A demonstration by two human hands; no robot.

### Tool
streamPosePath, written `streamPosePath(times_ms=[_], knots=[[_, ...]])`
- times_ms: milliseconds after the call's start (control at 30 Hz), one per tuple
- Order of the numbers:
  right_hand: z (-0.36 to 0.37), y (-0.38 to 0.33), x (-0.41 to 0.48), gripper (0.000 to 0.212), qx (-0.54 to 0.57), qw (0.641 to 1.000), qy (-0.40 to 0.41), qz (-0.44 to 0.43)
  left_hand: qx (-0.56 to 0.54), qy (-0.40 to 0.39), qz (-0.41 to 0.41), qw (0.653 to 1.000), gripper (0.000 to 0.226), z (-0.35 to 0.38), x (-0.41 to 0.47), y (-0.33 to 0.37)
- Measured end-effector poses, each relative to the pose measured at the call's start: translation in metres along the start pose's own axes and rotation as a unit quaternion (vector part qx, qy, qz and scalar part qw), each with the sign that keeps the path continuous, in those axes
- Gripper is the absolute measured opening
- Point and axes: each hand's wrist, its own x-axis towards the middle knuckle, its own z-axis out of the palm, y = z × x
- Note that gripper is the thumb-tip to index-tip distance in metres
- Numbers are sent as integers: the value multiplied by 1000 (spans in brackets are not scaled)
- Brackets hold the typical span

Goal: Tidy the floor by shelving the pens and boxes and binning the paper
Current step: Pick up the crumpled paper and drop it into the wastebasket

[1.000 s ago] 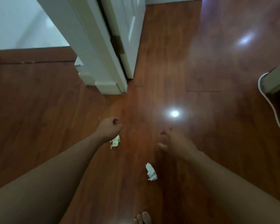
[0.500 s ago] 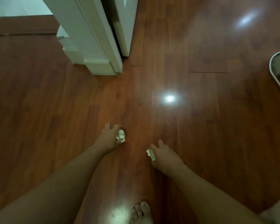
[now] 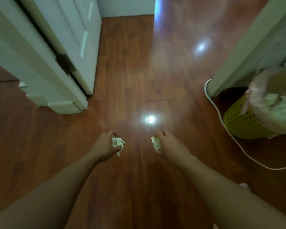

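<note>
Crumpled paper wads — one [image 3: 117, 142] gripped in the left hand [image 3: 104, 146], another [image 3: 156, 142] in the right hand [image 3: 170, 146].

Glossy wood floor [image 3: 130, 76]; crumpled paper wads [image 3: 117, 142].

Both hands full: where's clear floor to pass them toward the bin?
Bare red-brown wooden floor runs between the white door and the grey wall corner. Crowded right: a white cable skirts the yellow mesh bin.
</note>
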Motion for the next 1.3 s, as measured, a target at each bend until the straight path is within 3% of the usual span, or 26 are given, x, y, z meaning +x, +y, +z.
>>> streamPosePath(times_ms=[267,467,733,1000,1133,1300], knots=[[-180,107,-48,56,29,979,185,82,-21,32,144,989,36,-47,41,206],[-249,197,-100,57,145,914,332,184,-32,-4,229,973,36,-33,52,354],[-254,281,-131,56,187,871,368,266,5,-33,288,957,40,32,68,472],[-248,321,-117,49,197,870,373,255,-23,-24,253,967,35,74,93,529],[-257,340,-110,57,196,867,374,265,-21,-30,238,971,37,91,105,552],[-280,365,-104,51,230,836,418,271,3,-45,243,969,55,104,112,593]])
